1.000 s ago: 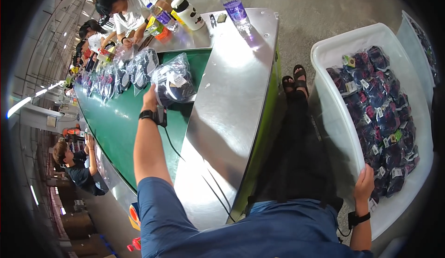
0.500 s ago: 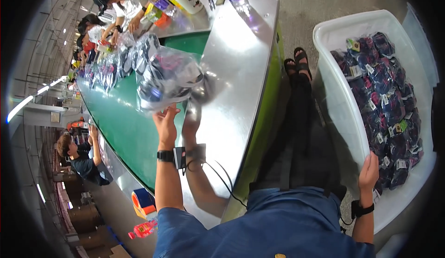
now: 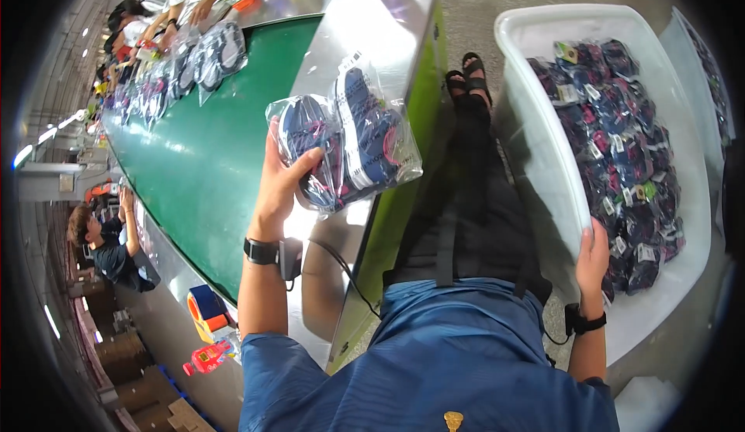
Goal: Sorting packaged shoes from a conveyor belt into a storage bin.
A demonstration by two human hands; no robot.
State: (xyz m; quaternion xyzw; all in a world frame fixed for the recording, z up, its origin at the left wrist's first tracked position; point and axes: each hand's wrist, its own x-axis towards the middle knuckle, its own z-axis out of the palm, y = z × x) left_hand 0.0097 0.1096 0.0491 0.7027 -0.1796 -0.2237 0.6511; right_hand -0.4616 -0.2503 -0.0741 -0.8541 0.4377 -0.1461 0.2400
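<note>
My left hand (image 3: 281,174) is closed on the near left side of a clear plastic bag of sandals (image 3: 371,153), thumb on top and the other fingers partly hidden behind it. Navy soles, white edges and pink markings show through the film. The bag is held up over the metal edge (image 3: 318,75) of the worktable. On my right, my right hand (image 3: 593,261) grips the near rim of a large white plastic bin (image 3: 547,172). Inside the bin lie several rows of similar bagged navy and pink footwear (image 3: 621,153), with labels on them.
A green conveyor belt (image 3: 186,176) runs along the table, with more bagged sandals (image 3: 217,56) toward its far end, where people work. Another person (image 3: 116,238) stands across the belt. A tape dispenser (image 3: 206,312) and red bottle (image 3: 208,358) are at near left. Another bin (image 3: 691,83) stands far right.
My left hand has brought the bag of sandals from over the belt rightward, toward my body, and turned it. My right hand stays on the bin's rim. The whole view has shifted slightly.
</note>
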